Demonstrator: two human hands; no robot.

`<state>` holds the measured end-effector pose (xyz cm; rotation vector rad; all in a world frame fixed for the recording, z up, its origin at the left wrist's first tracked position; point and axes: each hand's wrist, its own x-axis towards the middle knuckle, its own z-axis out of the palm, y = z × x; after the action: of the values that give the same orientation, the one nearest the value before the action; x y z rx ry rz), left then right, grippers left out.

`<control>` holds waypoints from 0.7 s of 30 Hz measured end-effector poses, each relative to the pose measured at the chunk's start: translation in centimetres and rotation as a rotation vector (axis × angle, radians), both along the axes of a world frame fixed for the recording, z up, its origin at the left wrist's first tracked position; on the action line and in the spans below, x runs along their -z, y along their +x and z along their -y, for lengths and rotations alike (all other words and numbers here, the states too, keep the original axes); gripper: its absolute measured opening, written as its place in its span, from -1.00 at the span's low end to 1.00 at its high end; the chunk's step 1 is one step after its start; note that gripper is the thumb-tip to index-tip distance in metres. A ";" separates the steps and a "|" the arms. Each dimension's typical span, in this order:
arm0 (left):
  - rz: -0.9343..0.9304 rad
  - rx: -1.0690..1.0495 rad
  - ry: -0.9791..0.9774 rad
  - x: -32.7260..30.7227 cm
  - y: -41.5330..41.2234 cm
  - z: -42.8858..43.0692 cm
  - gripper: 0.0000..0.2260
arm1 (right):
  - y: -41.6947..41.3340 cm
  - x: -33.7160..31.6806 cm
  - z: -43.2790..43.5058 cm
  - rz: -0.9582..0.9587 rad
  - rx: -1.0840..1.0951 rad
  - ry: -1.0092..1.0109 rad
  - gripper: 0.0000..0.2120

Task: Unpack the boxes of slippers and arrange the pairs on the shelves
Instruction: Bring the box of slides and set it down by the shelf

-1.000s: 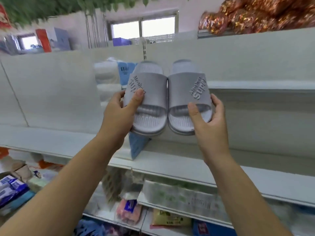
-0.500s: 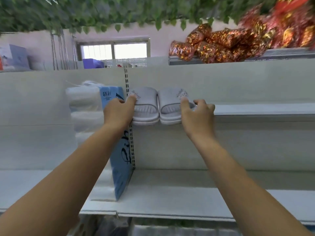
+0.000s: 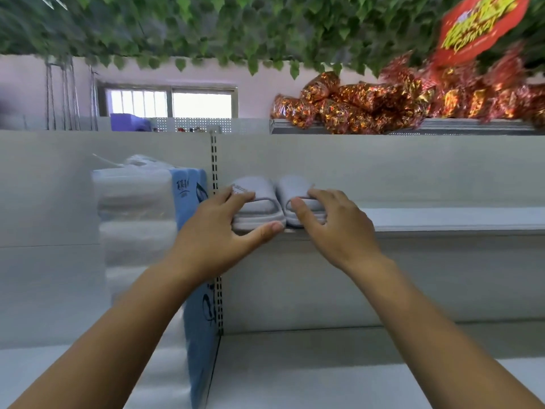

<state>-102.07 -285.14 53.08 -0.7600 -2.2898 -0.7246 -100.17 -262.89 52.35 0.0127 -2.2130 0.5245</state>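
Observation:
A pair of light grey slide slippers lies side by side, toes pointing away, at the left end of the upper white shelf (image 3: 442, 219). My left hand (image 3: 218, 240) rests its fingers on the strap of the left slipper (image 3: 259, 206), with the thumb against the front of its sole. My right hand (image 3: 339, 228) covers the strap of the right slipper (image 3: 292, 187), fingers on top and thumb at the opening. Both soles sit flat on the shelf.
A clear-wrapped pack of tissue rolls with a blue label (image 3: 135, 208) stands just left of the perforated upright post (image 3: 214, 160). Red-gold foil packets (image 3: 368, 104) fill the top shelf. A lower white shelf (image 3: 324, 364) runs below. Green leaves (image 3: 236, 25) hang overhead.
Both hands raised the pair from chest height and set it flat on the upper shelf. The thumbs have since spread lower along the soles.

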 end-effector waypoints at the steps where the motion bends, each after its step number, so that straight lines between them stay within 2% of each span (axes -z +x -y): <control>1: 0.009 -0.008 -0.022 -0.2 -0.9 0.1 -0.24 | -0.5 -0.4 0.0 0.058 0.022 0.057 -0.40; 5: 0.021 -0.137 -0.193 -0.6 -4.5 0.1 -0.23 | -2.3 -1.9 -0.2 0.258 0.021 0.207 -0.33; 9: 0.023 -0.174 -0.309 -1.8 -5.7 -0.2 -0.25 | -3.4 -3.6 -0.9 0.333 -0.052 0.164 -0.31; 13: 0.067 -0.108 -0.277 -1.1 -6.3 0.2 -0.14 | -3.7 -2.9 -1.0 0.260 -0.084 0.112 -0.32; 21: 0.044 -0.069 -0.206 -0.7 -6.6 0.7 -0.14 | -3.0 -2.0 -0.8 0.096 -0.075 0.095 -0.29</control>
<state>-108.66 -285.82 53.76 -0.7594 -2.4441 -0.4836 -103.19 -262.05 54.36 0.1230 -2.3365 0.4691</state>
